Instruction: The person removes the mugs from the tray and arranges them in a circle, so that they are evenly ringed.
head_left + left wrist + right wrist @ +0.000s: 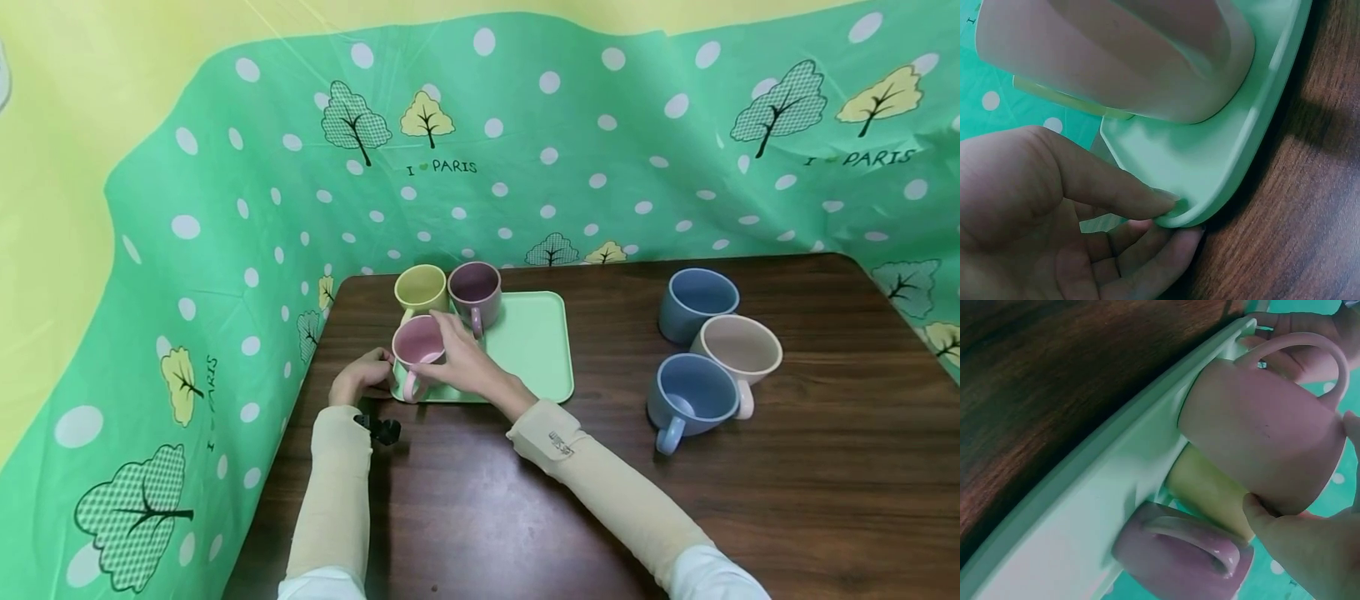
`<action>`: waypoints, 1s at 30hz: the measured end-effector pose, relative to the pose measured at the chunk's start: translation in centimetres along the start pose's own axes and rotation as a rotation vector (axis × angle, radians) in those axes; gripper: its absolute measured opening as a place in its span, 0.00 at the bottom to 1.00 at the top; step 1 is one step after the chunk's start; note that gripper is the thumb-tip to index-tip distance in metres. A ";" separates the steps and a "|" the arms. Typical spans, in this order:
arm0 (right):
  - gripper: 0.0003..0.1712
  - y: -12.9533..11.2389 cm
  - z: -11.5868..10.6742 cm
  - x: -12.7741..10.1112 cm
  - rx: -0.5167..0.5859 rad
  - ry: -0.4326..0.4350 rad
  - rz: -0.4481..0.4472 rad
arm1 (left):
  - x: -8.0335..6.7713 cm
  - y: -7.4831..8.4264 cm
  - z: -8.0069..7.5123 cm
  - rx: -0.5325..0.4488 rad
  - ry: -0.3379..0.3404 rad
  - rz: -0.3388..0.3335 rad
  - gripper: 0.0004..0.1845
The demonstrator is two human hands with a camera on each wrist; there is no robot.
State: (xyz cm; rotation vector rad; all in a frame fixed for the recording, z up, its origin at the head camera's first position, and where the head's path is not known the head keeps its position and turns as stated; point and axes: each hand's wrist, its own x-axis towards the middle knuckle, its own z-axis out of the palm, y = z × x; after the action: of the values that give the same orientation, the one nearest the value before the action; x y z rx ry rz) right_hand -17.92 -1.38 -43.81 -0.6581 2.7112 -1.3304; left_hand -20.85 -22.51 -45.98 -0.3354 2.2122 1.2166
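Observation:
A light green tray (532, 346) lies at the left of the table. Its near left corner is pinched by my left hand (365, 375), with the thumb (1122, 190) on the inner side and fingers beneath the rim (1192, 219). On that corner a pink mug (414, 343) stands upright, its handle towards me. My right hand (467, 360) holds this mug by its upper part, with fingers and thumb spread across the rim. Behind it are a yellow mug (420, 286) and a purple mug (480, 302) side by side on the tray.
Farther right, two blue mugs (686, 304) and a cream mug (738, 346) stand close together on the dark wooden table (480, 500). A green and yellow printed cloth (525, 183) hangs along the back and left table edges.

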 end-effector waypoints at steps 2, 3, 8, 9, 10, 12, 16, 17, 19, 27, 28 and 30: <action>0.59 -0.2 0.0 0.1 -0.012 -0.008 0.020 | 0.1 0.0 0.0 -0.002 -0.002 -0.004 0.20; 0.60 -0.3 0.1 0.1 -0.020 -0.010 0.029 | 0.1 0.0 0.0 0.000 -0.002 -0.004 0.20; 0.65 -0.6 0.3 0.3 -0.062 -0.012 0.067 | 0.2 0.0 -0.1 -0.001 -0.008 0.010 0.19; 0.65 -0.6 0.4 0.3 -0.070 -0.011 0.073 | 0.1 0.0 -0.1 -0.001 -0.011 0.014 0.19; 0.65 -0.7 0.4 0.3 -0.075 -0.009 0.079 | 0.0 0.0 -0.1 -0.002 -0.021 0.025 0.18; 0.65 -0.8 0.4 0.3 -0.083 -0.003 0.085 | -0.1 0.0 -0.1 0.001 -0.025 0.030 0.18; 0.63 -0.9 0.4 0.2 -0.087 0.007 0.086 | 0.0 0.0 0.0 0.001 -0.016 0.025 0.20; 0.63 -0.9 0.4 0.1 -0.083 0.009 0.083 | 0.0 -0.1 0.1 0.004 -0.007 0.016 0.21; 0.62 -0.8 0.3 0.0 -0.075 0.014 0.077 | 0.1 -0.1 0.1 0.007 0.000 0.009 0.21; 0.60 -0.5 0.4 -0.9 -0.057 0.060 0.047 | 0.1 -0.1 0.1 -0.004 -0.004 0.011 0.21; 0.59 -0.4 0.5 -1.0 -0.052 0.068 0.040 | 0.2 -0.2 0.1 -0.006 -0.004 0.010 0.21; 0.58 -0.4 0.5 -1.2 -0.041 0.087 0.028 | 0.2 -0.2 0.1 -0.009 -0.005 0.013 0.22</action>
State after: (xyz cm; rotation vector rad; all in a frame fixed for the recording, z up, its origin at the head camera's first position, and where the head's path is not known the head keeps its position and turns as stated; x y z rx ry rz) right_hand -16.57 -1.46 -43.99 -0.5753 2.8118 -1.3319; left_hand -20.84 -22.55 -46.29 -0.3216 2.2087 1.2329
